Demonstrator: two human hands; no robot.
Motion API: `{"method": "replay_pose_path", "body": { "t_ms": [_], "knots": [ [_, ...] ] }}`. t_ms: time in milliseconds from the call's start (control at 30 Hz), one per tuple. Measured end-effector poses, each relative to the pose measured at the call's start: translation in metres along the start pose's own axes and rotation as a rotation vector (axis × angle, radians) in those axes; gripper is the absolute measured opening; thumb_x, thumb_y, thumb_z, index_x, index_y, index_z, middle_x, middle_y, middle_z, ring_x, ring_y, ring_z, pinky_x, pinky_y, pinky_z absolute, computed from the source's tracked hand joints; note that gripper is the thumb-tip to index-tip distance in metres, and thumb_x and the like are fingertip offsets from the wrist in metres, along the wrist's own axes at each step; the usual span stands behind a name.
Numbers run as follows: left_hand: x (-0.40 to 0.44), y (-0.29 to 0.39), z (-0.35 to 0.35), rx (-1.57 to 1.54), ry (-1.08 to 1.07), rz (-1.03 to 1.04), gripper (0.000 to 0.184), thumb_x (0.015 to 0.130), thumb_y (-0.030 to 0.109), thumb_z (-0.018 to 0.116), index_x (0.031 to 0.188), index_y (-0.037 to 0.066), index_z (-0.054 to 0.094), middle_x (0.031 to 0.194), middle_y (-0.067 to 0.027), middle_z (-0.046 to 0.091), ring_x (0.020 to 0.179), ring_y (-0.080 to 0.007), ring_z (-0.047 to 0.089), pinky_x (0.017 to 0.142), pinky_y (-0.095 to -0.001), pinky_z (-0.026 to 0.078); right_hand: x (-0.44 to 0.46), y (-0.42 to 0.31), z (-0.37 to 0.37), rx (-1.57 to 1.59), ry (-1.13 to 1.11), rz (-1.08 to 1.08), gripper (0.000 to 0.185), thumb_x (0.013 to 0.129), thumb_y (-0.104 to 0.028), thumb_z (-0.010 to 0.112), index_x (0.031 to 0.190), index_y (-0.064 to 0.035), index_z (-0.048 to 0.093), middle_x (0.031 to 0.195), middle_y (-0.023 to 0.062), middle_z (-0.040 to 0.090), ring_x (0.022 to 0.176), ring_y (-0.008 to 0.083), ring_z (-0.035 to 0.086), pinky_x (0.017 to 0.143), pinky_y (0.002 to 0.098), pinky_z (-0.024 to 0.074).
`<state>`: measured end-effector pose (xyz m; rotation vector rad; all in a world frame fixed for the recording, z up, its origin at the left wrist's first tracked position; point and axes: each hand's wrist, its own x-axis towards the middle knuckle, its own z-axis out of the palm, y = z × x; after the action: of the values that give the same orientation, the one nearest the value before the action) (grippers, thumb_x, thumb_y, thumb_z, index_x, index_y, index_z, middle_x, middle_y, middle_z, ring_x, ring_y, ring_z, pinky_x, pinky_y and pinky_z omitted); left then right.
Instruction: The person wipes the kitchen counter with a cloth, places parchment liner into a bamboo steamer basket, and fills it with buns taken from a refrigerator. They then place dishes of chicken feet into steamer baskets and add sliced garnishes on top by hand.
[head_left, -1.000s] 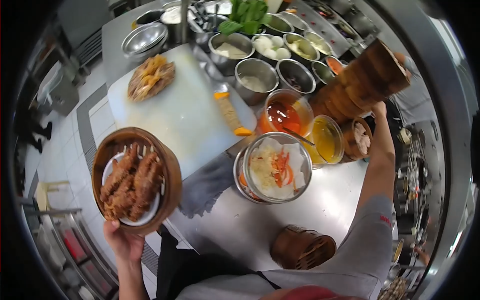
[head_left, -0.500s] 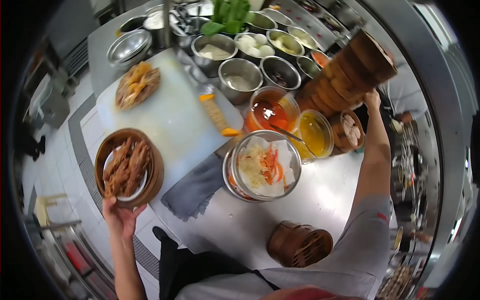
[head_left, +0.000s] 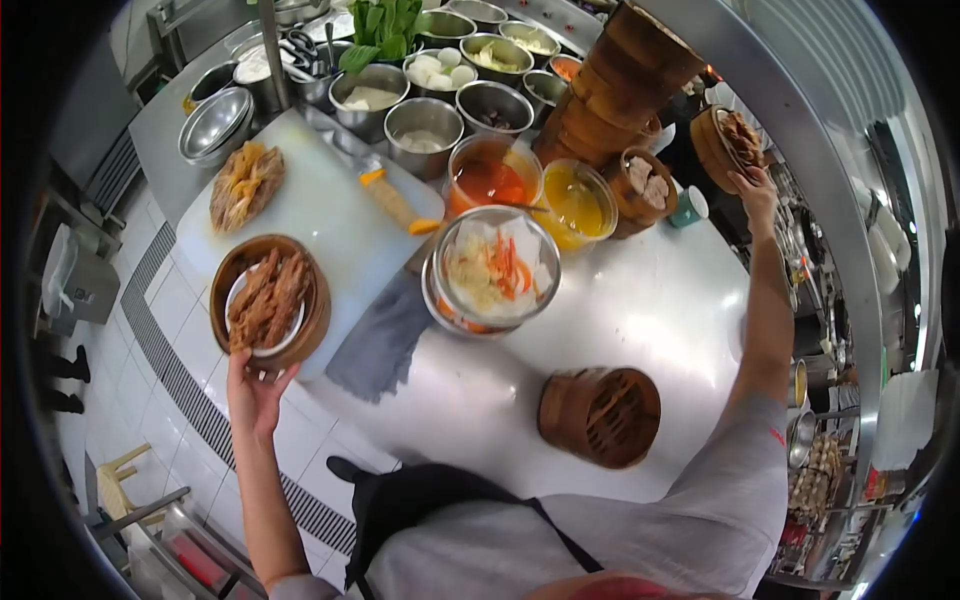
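Note:
My left hand (head_left: pixel 258 395) grips the near rim of a round bamboo steamer basket (head_left: pixel 318 318). A white dish in it holds reddish-brown braised chicken feet (head_left: pixel 266 300). Off at the far right, my right hand (head_left: pixel 758 198) is closed on the edge of a second steamer basket (head_left: pixel 708 155), tilted, with similar brown food inside. Between my arms stands a steel bowl (head_left: pixel 536 302) lined with white paper, holding minced garlic and red pepper strips. Nearer me, a steamer basket (head_left: pixel 560 412) lies tipped, its slatted base showing.
A tall stack of steamer baskets (head_left: pixel 610 90) leans at the back right, near a small basket of pale meat (head_left: pixel 650 180) and a green cup (head_left: pixel 690 207). A white cutting board (head_left: pixel 310 220) carries an orange-handled tool (head_left: pixel 398 203). Tubs of red sauce (head_left: pixel 490 182) and yellow liquid (head_left: pixel 575 205) stand behind.
My right hand has moved right, away from the stack, and a filled steamer basket now shows in it. My left hand still holds its basket. The camera view has shifted.

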<state>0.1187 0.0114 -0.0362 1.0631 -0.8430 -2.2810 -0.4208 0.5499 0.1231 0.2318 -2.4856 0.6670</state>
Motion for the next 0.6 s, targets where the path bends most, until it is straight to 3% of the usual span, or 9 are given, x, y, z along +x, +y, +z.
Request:
{"method": "replay_pose_path", "body": {
  "t_ms": [67, 133, 200, 300, 333, 400, 433, 467, 600],
  "knots": [
    [0.004, 0.002, -0.006, -0.042, -0.005, -0.036, 0.047, 0.084, 0.022, 0.053, 0.123, 0.003, 0.036, 0.127, -0.0121, 0.035, 0.112, -0.0303, 0.043, 0.085, -0.0471, 0.048, -0.024, 0.016, -0.034, -0.066, 0.002, -0.039, 0.046, 0.064, -0.035, 0.075, 0.096, -0.0042, 0.062, 0.089, 0.0094, 0.064, 0.08, 0.0186, 0.06, 0.073, 0.0302, 0.0453],
    [0.008, 0.006, -0.009, -0.012, -0.018, -0.025, 0.046, 0.083, 0.022, 0.054, 0.122, 0.003, 0.037, 0.127, -0.0122, 0.034, 0.115, -0.0317, 0.039, 0.083, -0.0471, 0.049, -0.057, 0.015, -0.067, 0.185, -0.122, -0.039, 0.044, 0.066, -0.029, 0.075, 0.098, -0.0022, 0.06, 0.088, 0.0087, 0.063, 0.079, 0.0175, 0.059, 0.073, 0.0283, 0.0445],
    [0.014, 0.014, -0.01, 0.066, -0.038, -0.002, 0.045, 0.083, 0.023, 0.054, 0.121, 0.004, 0.038, 0.127, -0.0121, 0.034, 0.117, -0.0339, 0.035, 0.079, -0.0467, 0.051, -0.115, -0.059, -0.11, -0.093, -0.141, -0.175, 0.042, 0.068, -0.026, 0.074, 0.098, -0.0012, 0.058, 0.086, 0.0077, 0.062, 0.079, 0.0146, 0.057, 0.071, 0.0267, 0.0441],
    [0.028, 0.035, -0.01, 0.227, -0.103, -0.002, 0.046, 0.083, 0.024, 0.054, 0.121, 0.003, 0.039, 0.125, -0.0105, 0.033, 0.116, -0.0348, 0.036, 0.08, -0.0451, 0.051, -0.175, -0.115, -0.135, 0.12, -0.329, 0.006, 0.036, 0.07, -0.015, 0.073, 0.099, -0.0012, 0.056, 0.084, 0.0052, 0.06, 0.082, 0.0114, 0.055, 0.07, 0.0242, 0.0443],
    [0.034, 0.043, -0.009, 0.27, -0.1, 0.0, 0.042, 0.083, 0.024, 0.054, 0.118, 0.004, 0.042, 0.123, -0.01, 0.036, 0.115, -0.0346, 0.036, 0.078, -0.0447, 0.052, -0.194, -0.131, -0.135, 0.129, -0.341, 0.011, 0.036, 0.07, -0.015, 0.073, 0.099, -0.0012, 0.056, 0.084, 0.0052, 0.06, 0.082, 0.0114, 0.055, 0.07, 0.0242, 0.0443],
    [0.053, 0.056, -0.013, 0.374, -0.151, -0.001, 0.039, 0.083, 0.022, 0.052, 0.117, 0.005, 0.044, 0.118, -0.0106, 0.042, 0.108, -0.0302, 0.04, 0.071, -0.0425, 0.053, -0.228, -0.165, -0.128, 0.427, -0.525, 0.107, 0.033, 0.07, -0.001, 0.07, 0.099, -0.0014, 0.055, 0.088, 0.004, 0.058, 0.086, 0.0106, 0.054, 0.071, 0.0233, 0.0461],
    [0.062, 0.059, -0.016, 0.424, -0.147, 0.0, 0.036, 0.082, 0.019, 0.051, 0.114, 0.003, 0.045, 0.11, -0.0089, 0.047, 0.099, -0.0242, 0.045, 0.07, -0.0405, 0.053, -0.247, -0.184, -0.118, 0.531, -0.566, 0.08, 0.034, 0.069, 0.004, 0.069, 0.099, -0.0014, 0.055, 0.091, 0.0041, 0.057, 0.087, 0.0112, 0.054, 0.073, 0.0237, 0.047],
    [0.068, 0.064, -0.017, 0.429, -0.135, 0.008, 0.036, 0.082, 0.019, 0.051, 0.114, 0.003, 0.045, 0.11, -0.0089, 0.047, 0.099, -0.0242, 0.045, 0.07, -0.0405, 0.053, -0.263, -0.204, -0.105, 0.634, -0.601, 0.051, 0.036, 0.068, 0.009, 0.068, 0.1, -0.0013, 0.055, 0.094, 0.0043, 0.056, 0.088, 0.0118, 0.055, 0.075, 0.0241, 0.048],
    [0.091, 0.082, -0.017, 0.615, -0.162, 0.007, 0.031, 0.079, 0.015, 0.051, 0.106, 0.0, 0.05, 0.099, -0.0093, 0.052, 0.085, -0.0179, 0.052, 0.062, -0.0355, 0.055, -0.326, -0.287, -0.051, 0.818, -0.699, -0.056, 0.037, 0.067, 0.004, 0.071, 0.099, -0.0006, 0.055, 0.097, 0.0043, 0.054, 0.087, 0.0138, 0.056, 0.079, 0.0271, 0.0491]
  ]
}}
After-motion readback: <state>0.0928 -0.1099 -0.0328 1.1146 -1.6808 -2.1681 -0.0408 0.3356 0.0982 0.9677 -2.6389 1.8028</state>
